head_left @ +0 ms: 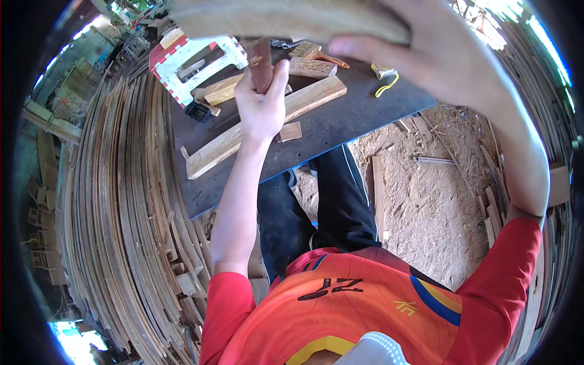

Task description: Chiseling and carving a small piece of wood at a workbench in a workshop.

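Note:
My left hand is closed around a reddish-brown wooden stick that stands roughly upright above the table. The stick's upper end meets a thick, pale wooden piece crossing the top of the view; whether they are joined cannot be made out. At that piece's right end is my right hand, somewhat blurred, its thumb below the wood and its fingers partly cut off by the frame's edge. Beneath my left hand, a long squared timber lies slantwise on the dark table, beside a small wooden block.
A red-and-white stool-like frame stands at the table's far left, near a black object. Farther back lie a brush, a rough wood piece and a metallic item with a yellow strap. Stacked boards flank the left.

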